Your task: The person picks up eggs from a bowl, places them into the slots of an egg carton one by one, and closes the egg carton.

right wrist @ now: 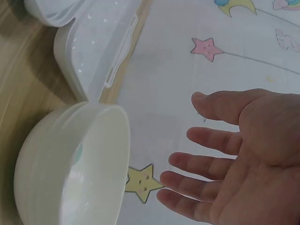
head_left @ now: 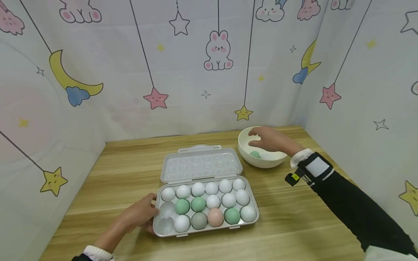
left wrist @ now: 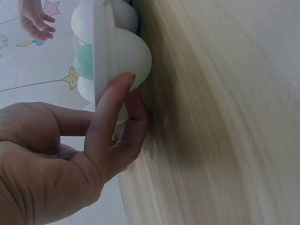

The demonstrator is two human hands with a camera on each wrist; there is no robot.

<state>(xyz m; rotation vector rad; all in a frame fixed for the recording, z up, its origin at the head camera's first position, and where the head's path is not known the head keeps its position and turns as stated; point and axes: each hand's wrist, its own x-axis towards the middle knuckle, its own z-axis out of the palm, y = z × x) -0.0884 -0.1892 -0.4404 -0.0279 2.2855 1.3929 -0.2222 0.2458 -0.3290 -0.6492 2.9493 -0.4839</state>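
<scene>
A translucent plastic egg box (head_left: 257, 210) lies with its lid (head_left: 201, 165) folded back toward the wall. Most cups hold eggs: white, several green (head_left: 182, 207), one grey-green (head_left: 199, 220) and one pink (head_left: 215, 217). Two cups at its left end hold nothing. My left hand (head_left: 138, 212) grips that left end; the left wrist view shows bent fingers (left wrist: 110, 112) against the rim and cup bottoms. Over a cream bowl (head_left: 244, 139) at the back right hovers my right hand (head_left: 272, 139), fingers spread, holding nothing. One green egg (head_left: 255, 154) lies inside the bowl.
The wood-grain table (head_left: 130, 170) carries the box and bowl. A white cloth wall (head_left: 196, 72) with printed stars, moons and rabbits rises behind and on both sides. A black band with a device (head_left: 316, 166) sits on my right wrist.
</scene>
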